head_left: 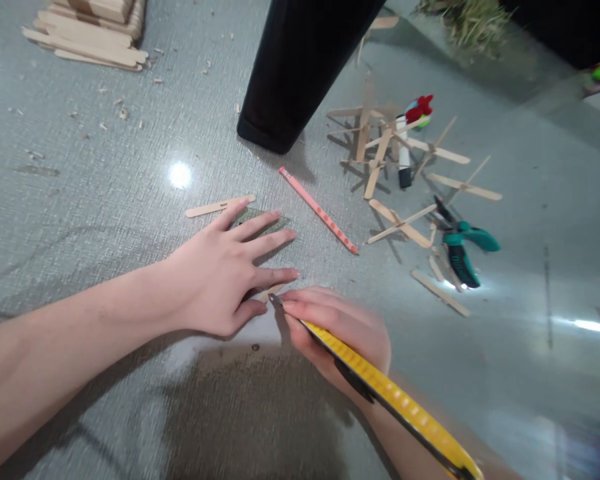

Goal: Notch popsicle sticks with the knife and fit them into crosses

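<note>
My left hand (225, 260) lies flat with its fingers spread, and its index fingertip and thumb are by a small wooden stick piece (273, 292), mostly hidden beneath. Closed in my right hand (345, 327) is a yellow utility knife (395, 397). Its blade tip touches or hovers just over that piece; I cannot tell which. A popsicle stick (213, 208) with a dark mark lies beyond my left hand, its right end close to the little finger. Partly covered by the left fingers is a flat greenish object (263, 217).
A pink pencil (320, 212) lies ahead. A black upright object (300, 67) stands behind it. Crossed stick pieces (400, 223), a white marker (403, 153) and teal-handled pliers (463, 247) lie to the right. Stacked popsicle sticks (85, 40) and wood chips (123, 113) are at the far left.
</note>
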The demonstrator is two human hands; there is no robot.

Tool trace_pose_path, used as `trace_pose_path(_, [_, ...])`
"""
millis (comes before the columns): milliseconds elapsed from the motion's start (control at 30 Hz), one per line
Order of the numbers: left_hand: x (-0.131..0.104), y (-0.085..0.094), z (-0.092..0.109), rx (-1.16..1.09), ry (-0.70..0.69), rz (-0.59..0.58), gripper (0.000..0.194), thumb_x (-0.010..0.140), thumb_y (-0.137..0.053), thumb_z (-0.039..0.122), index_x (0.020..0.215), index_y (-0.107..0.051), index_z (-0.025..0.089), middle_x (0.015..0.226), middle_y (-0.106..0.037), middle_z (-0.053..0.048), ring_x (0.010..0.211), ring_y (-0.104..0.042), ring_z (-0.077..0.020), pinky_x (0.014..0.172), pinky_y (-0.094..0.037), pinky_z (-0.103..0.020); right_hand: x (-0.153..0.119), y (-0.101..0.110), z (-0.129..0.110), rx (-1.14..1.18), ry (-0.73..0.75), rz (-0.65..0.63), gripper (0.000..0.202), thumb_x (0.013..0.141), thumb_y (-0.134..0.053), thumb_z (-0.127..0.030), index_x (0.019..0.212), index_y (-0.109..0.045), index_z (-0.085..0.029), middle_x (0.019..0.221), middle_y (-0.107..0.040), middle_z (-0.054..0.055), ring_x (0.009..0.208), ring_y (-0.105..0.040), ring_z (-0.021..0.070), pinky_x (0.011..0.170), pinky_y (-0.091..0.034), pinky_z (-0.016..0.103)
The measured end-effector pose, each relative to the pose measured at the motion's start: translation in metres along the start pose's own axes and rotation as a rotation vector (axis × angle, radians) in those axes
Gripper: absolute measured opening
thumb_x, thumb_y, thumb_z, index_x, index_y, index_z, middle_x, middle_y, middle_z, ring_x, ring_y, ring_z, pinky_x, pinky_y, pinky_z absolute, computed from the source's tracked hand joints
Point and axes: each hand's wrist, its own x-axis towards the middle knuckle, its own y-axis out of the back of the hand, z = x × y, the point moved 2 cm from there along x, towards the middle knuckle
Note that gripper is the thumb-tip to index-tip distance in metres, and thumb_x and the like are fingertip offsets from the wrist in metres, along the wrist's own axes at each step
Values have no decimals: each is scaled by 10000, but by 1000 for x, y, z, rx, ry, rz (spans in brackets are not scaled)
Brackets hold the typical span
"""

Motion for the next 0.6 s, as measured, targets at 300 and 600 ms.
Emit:
trace_pose_path(300, [0, 0, 0, -7, 13, -5, 515, 870, -619, 440, 1375, -588, 350, 1588, -402, -60, 1498, -288, -387, 1203, -138, -682, 2, 1, -2, 20, 25, 3, 289, 828, -655, -35, 1063, -665, -203, 973, -753, 61, 879, -741, 184, 831, -614, 325])
trace_pose_path(600, [-1, 2, 0, -12, 4, 2, 522, 856, -640, 406, 1372, -591, 340, 1583, -406, -77, 1492, -299, -395, 1197, -146, -691, 2, 0, 0, 50, 18, 17, 295, 837, -646, -51, 1073, -665, -226, 963, -750, 55, 840, -740, 181, 797, -616, 336])
